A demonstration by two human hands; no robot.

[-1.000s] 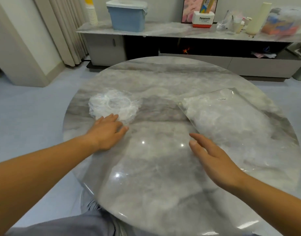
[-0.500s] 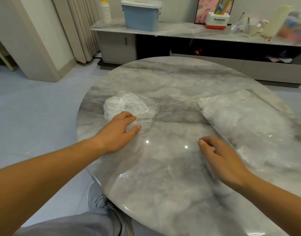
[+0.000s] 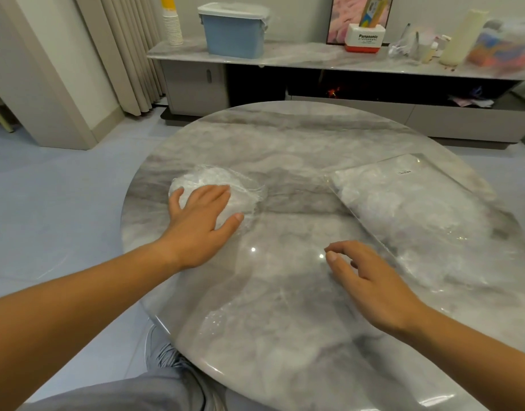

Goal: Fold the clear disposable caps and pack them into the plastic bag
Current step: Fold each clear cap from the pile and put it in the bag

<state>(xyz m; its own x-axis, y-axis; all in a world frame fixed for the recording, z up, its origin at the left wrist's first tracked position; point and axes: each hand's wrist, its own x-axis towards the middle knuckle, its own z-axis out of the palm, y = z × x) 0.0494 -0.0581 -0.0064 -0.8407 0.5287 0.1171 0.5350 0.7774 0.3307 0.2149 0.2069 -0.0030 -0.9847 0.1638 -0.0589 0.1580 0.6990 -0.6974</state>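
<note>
Press down with left hand (image 3: 201, 223), flat with fingers spread on caps (image 3: 243, 185), mid-left on desk (image 3: 285, 137); squeeze air out before folding. Bring right hand (image 3: 371, 280), loosely curled and empty near bag (image 3: 403, 209), across to pin crease. Avoid snagging film.
</note>
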